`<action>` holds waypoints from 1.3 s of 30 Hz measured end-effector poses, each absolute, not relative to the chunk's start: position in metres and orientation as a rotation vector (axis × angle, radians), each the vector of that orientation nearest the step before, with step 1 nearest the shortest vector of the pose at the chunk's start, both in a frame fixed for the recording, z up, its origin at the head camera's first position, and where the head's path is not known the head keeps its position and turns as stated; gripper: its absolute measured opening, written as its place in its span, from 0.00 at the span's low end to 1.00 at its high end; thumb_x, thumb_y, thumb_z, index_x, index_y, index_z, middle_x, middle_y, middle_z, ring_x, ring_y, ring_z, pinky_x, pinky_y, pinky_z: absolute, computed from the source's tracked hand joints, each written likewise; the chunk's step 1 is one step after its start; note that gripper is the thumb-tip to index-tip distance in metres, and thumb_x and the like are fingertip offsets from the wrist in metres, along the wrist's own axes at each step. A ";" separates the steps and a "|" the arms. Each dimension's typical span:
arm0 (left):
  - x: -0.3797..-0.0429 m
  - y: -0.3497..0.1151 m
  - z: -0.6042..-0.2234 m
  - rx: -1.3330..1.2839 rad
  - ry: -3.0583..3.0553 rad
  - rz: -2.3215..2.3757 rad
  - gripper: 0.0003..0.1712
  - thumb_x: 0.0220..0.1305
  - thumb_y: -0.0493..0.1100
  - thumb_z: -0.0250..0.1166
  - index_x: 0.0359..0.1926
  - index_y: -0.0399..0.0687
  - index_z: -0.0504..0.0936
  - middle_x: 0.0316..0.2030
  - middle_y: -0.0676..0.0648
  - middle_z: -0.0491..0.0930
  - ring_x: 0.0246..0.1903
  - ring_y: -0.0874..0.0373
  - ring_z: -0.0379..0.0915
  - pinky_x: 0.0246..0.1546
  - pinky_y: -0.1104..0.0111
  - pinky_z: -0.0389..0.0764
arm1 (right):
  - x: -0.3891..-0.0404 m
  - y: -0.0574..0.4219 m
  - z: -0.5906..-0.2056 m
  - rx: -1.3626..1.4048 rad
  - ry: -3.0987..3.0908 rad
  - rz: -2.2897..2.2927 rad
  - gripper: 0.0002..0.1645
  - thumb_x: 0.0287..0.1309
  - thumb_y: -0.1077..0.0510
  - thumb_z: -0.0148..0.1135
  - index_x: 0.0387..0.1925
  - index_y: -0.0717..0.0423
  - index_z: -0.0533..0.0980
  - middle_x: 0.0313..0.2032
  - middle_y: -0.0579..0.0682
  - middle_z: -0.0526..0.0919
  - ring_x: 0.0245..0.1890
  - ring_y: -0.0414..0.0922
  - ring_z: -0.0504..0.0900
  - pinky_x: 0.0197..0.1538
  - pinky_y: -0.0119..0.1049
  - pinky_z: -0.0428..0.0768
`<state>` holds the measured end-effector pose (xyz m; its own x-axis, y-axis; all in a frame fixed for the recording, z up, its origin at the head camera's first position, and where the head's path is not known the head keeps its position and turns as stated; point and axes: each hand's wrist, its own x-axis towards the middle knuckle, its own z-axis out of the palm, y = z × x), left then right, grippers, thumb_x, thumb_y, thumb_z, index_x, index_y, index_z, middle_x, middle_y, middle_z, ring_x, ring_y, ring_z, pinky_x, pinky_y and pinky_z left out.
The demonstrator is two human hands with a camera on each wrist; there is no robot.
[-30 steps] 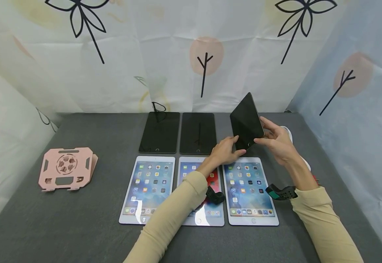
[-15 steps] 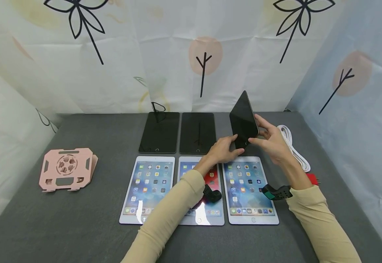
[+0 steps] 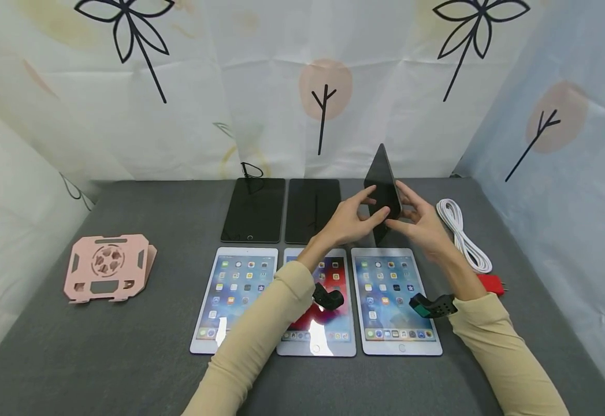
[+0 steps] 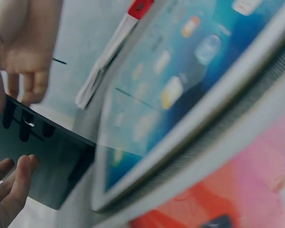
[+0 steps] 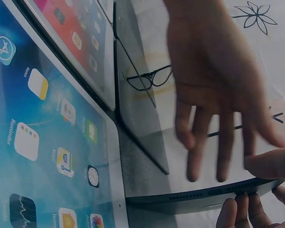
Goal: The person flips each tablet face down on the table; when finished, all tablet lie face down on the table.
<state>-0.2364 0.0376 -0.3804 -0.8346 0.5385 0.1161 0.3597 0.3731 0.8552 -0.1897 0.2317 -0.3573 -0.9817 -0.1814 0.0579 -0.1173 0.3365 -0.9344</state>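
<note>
Pale fabric walls (image 3: 385,115) printed with leaves and trees enclose a grey worktop (image 3: 125,370). 2 tan sleeves, a left sleeve (image 3: 250,341) and a right sleeve (image 3: 510,358), reach across it. 3 white tablets lie flat in a near row, screens lit with app icons: left white tablet (image 3: 245,283) and right white tablet (image 3: 396,300) on blue, middle white tablet (image 3: 328,320) on red, partly hidden by the left arm. Behind them, 2 dark tablets, left (image 3: 253,211) and right (image 3: 312,205), lie flat. To their right a raised tablet (image 3: 384,190), also dark, stands steeply tilted behind the right white tablet. A pink stand (image 3: 108,277) sits well apart at left. The right hand (image 3: 427,228) pinches the raised tablet's right edge; the left hand (image 3: 346,222), fingers extended and spread, is at its screen side, contact unclear. Right of the right hand lies a coiled white cable (image 3: 463,237). 2 black straps (image 3: 432,306) circle the wrists. A red plug (image 3: 491,283) rests at the cable's near end.
</note>
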 end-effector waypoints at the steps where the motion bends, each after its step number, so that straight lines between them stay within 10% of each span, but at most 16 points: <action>1: -0.236 0.038 -0.377 0.815 2.436 1.464 0.42 0.76 0.57 0.57 0.82 0.53 0.51 0.72 0.42 0.70 0.53 0.48 0.85 0.47 0.65 0.86 | -0.190 0.231 -0.358 -0.283 2.527 -1.749 0.52 0.69 0.67 0.60 0.83 0.43 0.44 0.68 0.66 0.60 0.55 0.42 0.75 0.50 0.26 0.77; 8: -0.235 0.037 -0.367 0.826 2.373 1.502 0.47 0.75 0.56 0.59 0.83 0.59 0.44 0.77 0.43 0.63 0.55 0.48 0.85 0.50 0.65 0.86 | -0.191 0.227 -0.366 -0.325 2.536 -1.649 0.51 0.71 0.63 0.60 0.83 0.45 0.43 0.73 0.68 0.58 0.68 0.66 0.71 0.64 0.58 0.73; 14: -0.237 0.032 -0.368 0.817 2.380 1.504 0.49 0.74 0.56 0.60 0.83 0.61 0.40 0.78 0.44 0.61 0.53 0.50 0.86 0.49 0.65 0.86 | -0.193 0.224 -0.374 -0.403 2.567 -1.469 0.50 0.72 0.59 0.60 0.83 0.52 0.42 0.75 0.65 0.61 0.57 0.62 0.78 0.51 0.45 0.79; 22: -0.239 0.021 -0.367 0.918 2.394 1.452 0.55 0.71 0.52 0.65 0.83 0.58 0.35 0.78 0.42 0.60 0.51 0.51 0.87 0.49 0.64 0.86 | -0.197 0.228 -0.384 -0.418 2.560 -1.303 0.48 0.74 0.53 0.59 0.82 0.59 0.43 0.76 0.70 0.57 0.68 0.73 0.69 0.62 0.66 0.76; 39: -0.243 -0.001 -0.370 0.957 2.428 1.352 0.60 0.69 0.49 0.69 0.83 0.50 0.33 0.78 0.39 0.59 0.53 0.48 0.86 0.51 0.63 0.86 | -0.204 0.229 -0.397 -0.431 2.613 -1.076 0.43 0.74 0.49 0.58 0.79 0.65 0.53 0.61 0.71 0.76 0.58 0.66 0.79 0.56 0.58 0.81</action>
